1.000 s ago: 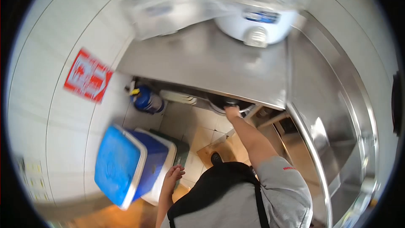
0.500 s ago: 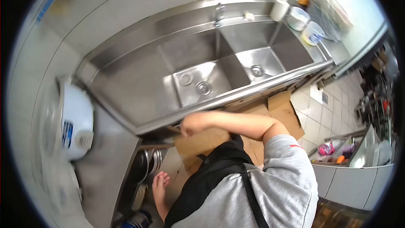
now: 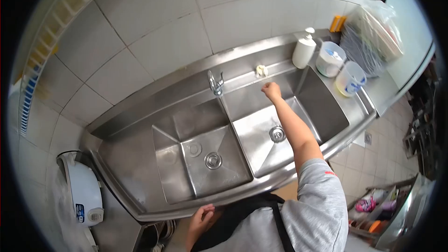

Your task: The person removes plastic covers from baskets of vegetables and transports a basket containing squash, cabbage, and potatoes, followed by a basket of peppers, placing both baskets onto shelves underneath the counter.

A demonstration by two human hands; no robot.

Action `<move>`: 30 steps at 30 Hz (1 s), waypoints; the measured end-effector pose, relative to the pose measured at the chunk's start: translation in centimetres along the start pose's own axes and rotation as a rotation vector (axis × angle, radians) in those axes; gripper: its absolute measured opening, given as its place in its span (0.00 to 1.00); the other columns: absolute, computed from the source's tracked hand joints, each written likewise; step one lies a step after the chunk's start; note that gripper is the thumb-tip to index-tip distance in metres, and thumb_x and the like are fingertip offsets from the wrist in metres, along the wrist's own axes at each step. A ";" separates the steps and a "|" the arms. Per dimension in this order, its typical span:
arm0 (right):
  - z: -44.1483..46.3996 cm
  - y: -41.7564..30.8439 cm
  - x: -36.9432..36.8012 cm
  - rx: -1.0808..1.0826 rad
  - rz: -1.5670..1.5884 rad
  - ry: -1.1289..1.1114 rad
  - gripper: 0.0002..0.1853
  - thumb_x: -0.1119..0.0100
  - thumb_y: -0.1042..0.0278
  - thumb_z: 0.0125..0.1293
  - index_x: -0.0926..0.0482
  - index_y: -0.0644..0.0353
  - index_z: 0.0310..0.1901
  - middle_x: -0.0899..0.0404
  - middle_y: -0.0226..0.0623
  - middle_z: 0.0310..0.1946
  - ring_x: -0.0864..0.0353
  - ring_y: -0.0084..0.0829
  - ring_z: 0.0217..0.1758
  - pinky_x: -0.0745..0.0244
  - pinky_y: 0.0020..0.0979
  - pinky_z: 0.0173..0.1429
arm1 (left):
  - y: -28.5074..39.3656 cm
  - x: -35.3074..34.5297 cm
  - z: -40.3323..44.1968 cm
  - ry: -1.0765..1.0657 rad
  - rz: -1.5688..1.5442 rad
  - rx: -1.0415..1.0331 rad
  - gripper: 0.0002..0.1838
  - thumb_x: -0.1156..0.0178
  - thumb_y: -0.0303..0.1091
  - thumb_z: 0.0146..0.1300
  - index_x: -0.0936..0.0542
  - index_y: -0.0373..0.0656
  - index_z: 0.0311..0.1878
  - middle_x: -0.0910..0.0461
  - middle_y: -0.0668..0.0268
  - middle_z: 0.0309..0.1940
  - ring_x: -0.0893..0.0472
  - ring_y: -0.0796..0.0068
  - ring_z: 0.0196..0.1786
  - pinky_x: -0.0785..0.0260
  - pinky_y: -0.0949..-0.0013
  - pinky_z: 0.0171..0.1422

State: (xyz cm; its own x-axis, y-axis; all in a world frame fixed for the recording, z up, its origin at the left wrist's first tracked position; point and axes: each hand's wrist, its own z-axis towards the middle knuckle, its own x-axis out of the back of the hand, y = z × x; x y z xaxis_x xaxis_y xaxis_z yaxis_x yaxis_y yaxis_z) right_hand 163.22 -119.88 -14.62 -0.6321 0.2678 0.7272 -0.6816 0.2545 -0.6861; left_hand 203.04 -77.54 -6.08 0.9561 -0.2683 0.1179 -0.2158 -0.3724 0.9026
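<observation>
My right hand [image 3: 270,91] reaches over the right sink basin [image 3: 261,130], its fingers curled together and nothing visible in them. Just beyond it, apart from the fingers, a small crumpled off-white thing [image 3: 261,70] lies on the sink's back ledge. To its left stands the chrome faucet [image 3: 215,83], and to its right a white pump bottle [image 3: 304,49]. My left hand [image 3: 201,218] hangs near the sink's front rim [image 3: 186,215], fingers loosely bent and apart, holding nothing. The left basin [image 3: 200,158] has a metal drain.
On the right ledge stand a container of white powder [image 3: 331,59], a clear measuring jug [image 3: 350,80] and a plastic-wrapped bundle [image 3: 371,37]. A white appliance [image 3: 84,191] sits on the left counter. An open drawer [image 3: 378,212] holds several items at lower right.
My right hand has swung from below the front rim, out over the right basin. My left hand has risen toward the rim. The view has shifted toward the back wall.
</observation>
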 end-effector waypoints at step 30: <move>-1.0 24.7 24.2 -0.887 -0.647 0.784 0.27 0.40 0.46 0.49 0.28 0.47 0.50 0.23 0.35 0.45 0.30 0.44 0.52 0.41 0.55 0.52 | 7.6 -1.8 7.1 0.094 0.431 0.067 0.18 0.43 0.35 0.60 0.28 0.38 0.52 0.24 0.59 0.46 0.23 0.70 0.48 0.32 0.71 0.49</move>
State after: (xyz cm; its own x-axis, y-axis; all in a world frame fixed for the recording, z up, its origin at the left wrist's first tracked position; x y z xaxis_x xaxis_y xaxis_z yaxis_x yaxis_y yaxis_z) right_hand 131.45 -106.14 -14.00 0.2885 0.2526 0.9236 -0.1203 0.9665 -0.2268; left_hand 198.30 -86.22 -2.40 0.7890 -0.3306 0.5179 -0.6083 -0.3018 0.7340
